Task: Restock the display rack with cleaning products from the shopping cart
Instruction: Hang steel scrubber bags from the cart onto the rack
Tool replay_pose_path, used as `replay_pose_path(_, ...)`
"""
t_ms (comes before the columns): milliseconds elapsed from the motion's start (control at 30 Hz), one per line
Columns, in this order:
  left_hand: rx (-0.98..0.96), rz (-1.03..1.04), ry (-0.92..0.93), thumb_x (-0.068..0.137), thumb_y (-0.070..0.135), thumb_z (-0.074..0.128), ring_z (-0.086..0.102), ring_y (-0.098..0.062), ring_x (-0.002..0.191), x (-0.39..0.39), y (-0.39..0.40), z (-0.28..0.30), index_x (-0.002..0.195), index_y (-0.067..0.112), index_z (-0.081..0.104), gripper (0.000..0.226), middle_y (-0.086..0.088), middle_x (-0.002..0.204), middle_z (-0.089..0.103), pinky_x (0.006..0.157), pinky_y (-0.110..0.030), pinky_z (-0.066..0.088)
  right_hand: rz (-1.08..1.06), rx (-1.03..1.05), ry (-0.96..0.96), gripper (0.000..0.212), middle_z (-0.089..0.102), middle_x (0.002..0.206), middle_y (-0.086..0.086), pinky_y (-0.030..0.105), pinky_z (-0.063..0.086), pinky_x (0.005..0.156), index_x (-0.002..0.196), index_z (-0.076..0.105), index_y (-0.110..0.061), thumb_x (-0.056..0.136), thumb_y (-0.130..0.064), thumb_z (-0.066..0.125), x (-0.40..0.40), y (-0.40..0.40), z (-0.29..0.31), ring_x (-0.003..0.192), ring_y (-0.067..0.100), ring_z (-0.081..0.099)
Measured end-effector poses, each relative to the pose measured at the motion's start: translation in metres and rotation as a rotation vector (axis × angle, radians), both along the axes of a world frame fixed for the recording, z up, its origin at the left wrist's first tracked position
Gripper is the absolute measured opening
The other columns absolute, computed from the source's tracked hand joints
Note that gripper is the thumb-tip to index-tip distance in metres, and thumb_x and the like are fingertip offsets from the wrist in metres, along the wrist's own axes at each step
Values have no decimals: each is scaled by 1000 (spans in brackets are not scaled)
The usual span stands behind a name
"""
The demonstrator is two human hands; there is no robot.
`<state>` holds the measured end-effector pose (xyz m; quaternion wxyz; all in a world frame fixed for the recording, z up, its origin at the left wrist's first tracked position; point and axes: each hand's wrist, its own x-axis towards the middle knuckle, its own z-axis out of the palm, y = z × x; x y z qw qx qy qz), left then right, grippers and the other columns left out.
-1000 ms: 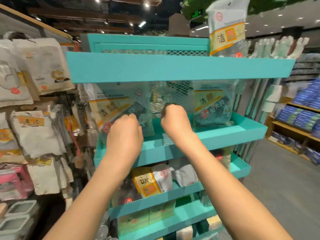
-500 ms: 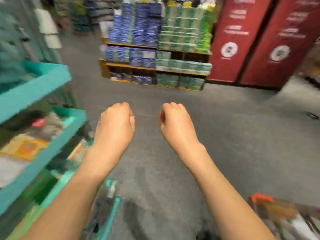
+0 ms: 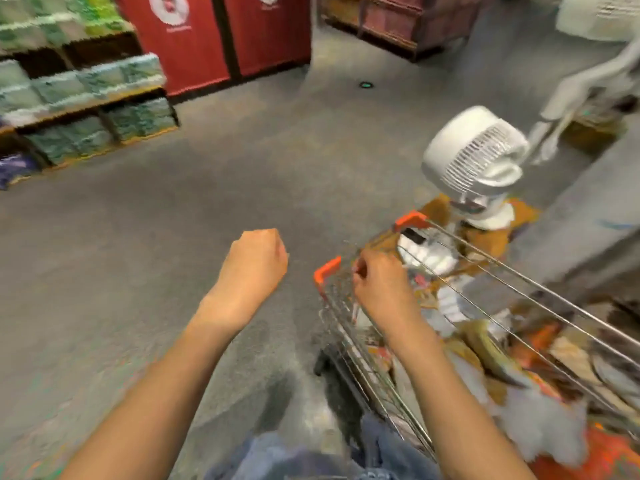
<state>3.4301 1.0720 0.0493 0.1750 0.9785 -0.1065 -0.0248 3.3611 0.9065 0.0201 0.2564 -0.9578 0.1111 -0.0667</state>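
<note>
Cart (image 3: 485,341): wire basket with orange corner caps, low right on the grey floor (image 3: 173,237), loaded with blurred packets (image 3: 491,351) I cannot identify. My right hand (image 3: 381,285) hangs over its near-left corner, grip curled; whether it pinches a wire or anything at all I cannot tell. My left hand (image 3: 254,263) is clear of the cart, out over bare floor, grip clenched, holding nothing. White fan (image 3: 474,157) just beyond the cart's far end. Shelves of green packs (image 3: 86,98) far left.
</note>
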Motion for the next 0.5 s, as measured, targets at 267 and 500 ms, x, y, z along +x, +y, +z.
replay_pose_path(267, -164, -359, 191, 88, 9, 46, 56, -30, 67, 40, -148, -52, 68, 4, 58, 24, -15, 70, 62, 61, -32, 36, -498, 71, 65, 9, 65, 87, 11, 32, 36, 66, 85, 62, -8, 87, -10, 54, -29, -114, -22, 84, 27, 58)
replay_pose_path(500, -596, 34, 1007, 91, 9, 54, 45, -5, 37, 109, -220, -189, 62, 10, 52, 29, -3, 52, 50, 42, -18, 39, -719, 301, 216, 8, 58, 73, 4, 24, 32, 61, 82, 66, -6, 84, -10, 59, 33, -201, -100, 72, 15, 51)
